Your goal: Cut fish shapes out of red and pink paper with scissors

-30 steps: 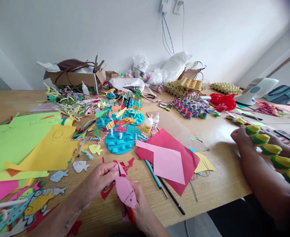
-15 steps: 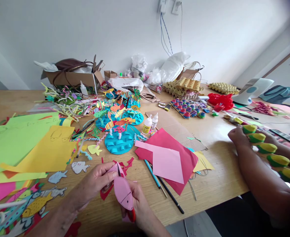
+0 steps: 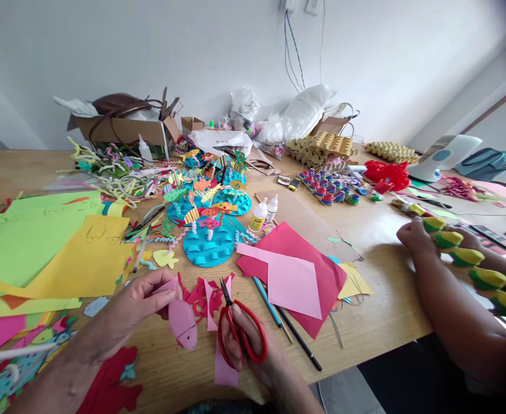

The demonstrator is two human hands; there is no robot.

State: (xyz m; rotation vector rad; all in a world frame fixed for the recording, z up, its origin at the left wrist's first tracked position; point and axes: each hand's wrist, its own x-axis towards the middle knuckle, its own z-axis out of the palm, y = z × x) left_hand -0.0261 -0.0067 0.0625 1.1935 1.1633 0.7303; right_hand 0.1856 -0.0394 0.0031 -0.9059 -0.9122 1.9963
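My left hand (image 3: 138,302) pinches a pink paper fish (image 3: 181,321) by its tail end and holds it just above the wooden table (image 3: 391,310). My right hand (image 3: 253,351) has its fingers through the red handles of a pair of scissors (image 3: 236,328), whose blades point up and away from me. A pink paper offcut (image 3: 225,368) lies under that hand. Red and pink scraps (image 3: 201,293) lie between the two hands.
Red and pink sheets (image 3: 296,270) lie right of the scissors beside pencils (image 3: 279,319). Yellow and green sheets (image 3: 41,247) cover the left. Blue discs with paper fish (image 3: 207,244) and glue bottles (image 3: 259,215) stand behind. Another person's arm (image 3: 447,299) rests at right beside green-yellow cups (image 3: 468,256).
My hands have come apart: the left has carried the cut-out pink fish to the left, and the right has drawn the scissors clear, leaving a pink offcut beneath it.
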